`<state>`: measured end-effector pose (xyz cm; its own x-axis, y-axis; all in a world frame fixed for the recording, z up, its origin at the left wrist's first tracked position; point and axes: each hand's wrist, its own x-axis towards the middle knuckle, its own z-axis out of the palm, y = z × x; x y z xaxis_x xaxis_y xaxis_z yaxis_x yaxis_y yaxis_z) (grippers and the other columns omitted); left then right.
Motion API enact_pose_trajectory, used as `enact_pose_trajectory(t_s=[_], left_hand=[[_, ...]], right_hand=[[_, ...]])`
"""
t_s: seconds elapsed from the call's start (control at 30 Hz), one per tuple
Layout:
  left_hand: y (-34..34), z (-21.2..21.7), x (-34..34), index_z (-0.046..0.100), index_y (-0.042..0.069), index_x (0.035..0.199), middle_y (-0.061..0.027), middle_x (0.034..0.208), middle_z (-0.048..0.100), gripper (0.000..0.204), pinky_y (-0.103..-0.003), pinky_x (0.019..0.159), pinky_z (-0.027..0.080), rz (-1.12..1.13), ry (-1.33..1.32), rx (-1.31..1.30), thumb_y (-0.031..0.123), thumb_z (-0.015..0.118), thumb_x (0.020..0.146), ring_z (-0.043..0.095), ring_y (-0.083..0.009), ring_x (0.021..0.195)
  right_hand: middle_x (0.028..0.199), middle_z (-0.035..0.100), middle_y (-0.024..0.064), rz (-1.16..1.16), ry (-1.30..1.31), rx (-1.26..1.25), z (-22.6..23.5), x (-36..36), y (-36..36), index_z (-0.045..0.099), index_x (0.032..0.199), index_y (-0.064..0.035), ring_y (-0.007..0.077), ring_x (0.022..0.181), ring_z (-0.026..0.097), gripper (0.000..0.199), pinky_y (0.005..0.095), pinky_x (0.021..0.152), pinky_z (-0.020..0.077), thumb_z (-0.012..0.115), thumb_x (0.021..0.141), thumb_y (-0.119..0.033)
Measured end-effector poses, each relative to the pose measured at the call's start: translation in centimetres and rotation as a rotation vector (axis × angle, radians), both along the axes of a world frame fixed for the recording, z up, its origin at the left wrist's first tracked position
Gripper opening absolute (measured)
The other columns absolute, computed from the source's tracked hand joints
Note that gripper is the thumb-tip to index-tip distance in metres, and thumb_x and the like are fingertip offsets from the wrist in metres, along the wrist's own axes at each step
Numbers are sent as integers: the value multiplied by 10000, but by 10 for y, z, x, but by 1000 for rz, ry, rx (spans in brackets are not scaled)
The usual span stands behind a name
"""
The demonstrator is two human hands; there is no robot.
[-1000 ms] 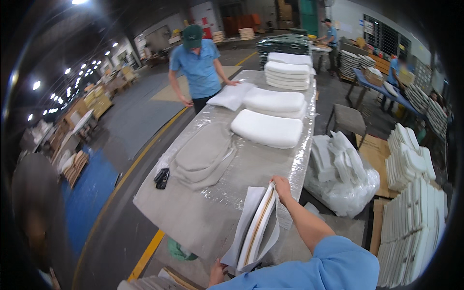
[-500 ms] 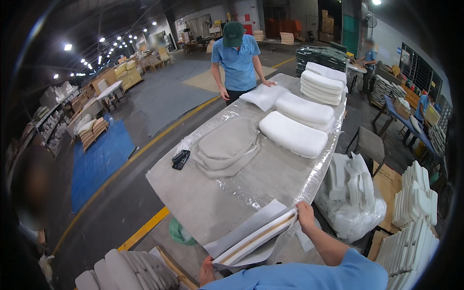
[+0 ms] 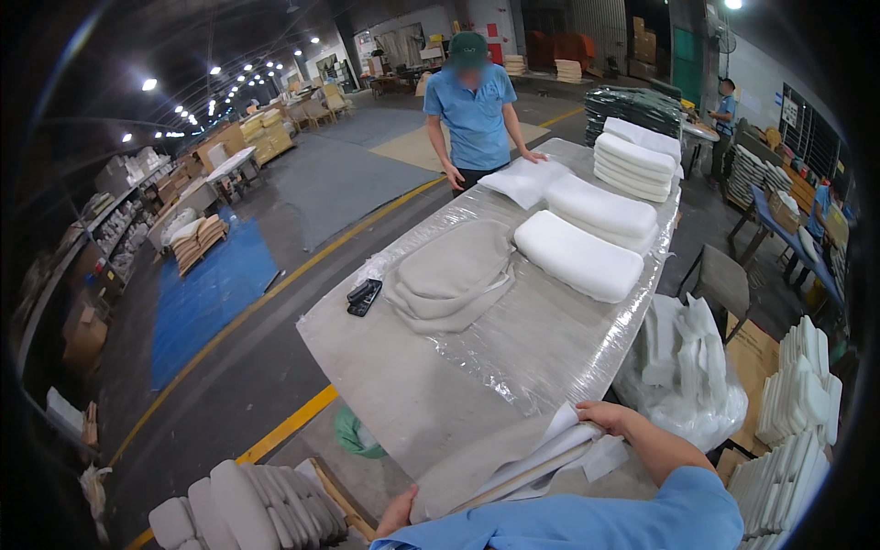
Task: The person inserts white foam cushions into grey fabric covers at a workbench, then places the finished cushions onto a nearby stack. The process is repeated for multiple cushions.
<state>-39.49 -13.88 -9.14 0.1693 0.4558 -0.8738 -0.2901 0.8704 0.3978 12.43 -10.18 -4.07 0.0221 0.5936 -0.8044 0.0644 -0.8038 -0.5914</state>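
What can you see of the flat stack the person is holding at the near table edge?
The stack of flat grey and white sheets, fabric or foam by the look, lies nearly flat on the plastic-wrapped table, layers fanned at the right end. The right hand grips its upper right edge; the left hand holds its lower left corner.

A factory hall: foam cushion stacks (image 3: 632, 160), plastic-wrapped worktable (image 3: 513, 367), stacked pallets (image 3: 197, 243).

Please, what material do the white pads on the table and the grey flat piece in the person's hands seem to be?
White pads: probably soft foam, matte, with rounded, slightly sagging edges. Grey flat piece, gripped by the right hand and left hand: seemingly woven fabric covering, dull finish, with white layers showing along its edge; the exact fibre cannot be told.
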Motion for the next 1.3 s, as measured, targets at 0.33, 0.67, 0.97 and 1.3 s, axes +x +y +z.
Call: enact_pose_trajectory(t_s=[0.33,0.67,0.97,1.3], left_hand=[[49,93,-20,676,-15,1170,-124,1150,690,463,-368,985,470,259,271,840,406,495,1101,615,-215,1110],[-4,63,-20,726,-14,1165,-131,1186,723,440,-353,1052,439,-40,430,769,350,490,1094,639,-236,1134],[42,90,11,516,10,1506,-172,1534,551,608,-361,1204,351,-1346,424,779,462,371,1126,510,-300,1423],[45,30,73,245,162,1684,-212,1738,189,801,-527,1293,149,-1699,499,685,667,264,1063,181,-394,1607]], right_hand=[[1173,697,84,-371,267,649,29,-70,9,666,1271,-15,180,1080,637,528,345,950,487,578,1070,-495],[965,735,64,-163,-27,538,21,-82,-21,769,1043,-33,175,900,669,299,325,813,518,656,994,-305],[1432,638,128,1293,-453,332,58,-111,12,589,1471,-105,343,1348,580,589,492,1109,439,387,1088,-505],[1726,268,143,1476,-517,232,35,-150,-7,303,1671,-200,348,1598,234,748,643,1254,197,267,1074,-650]])
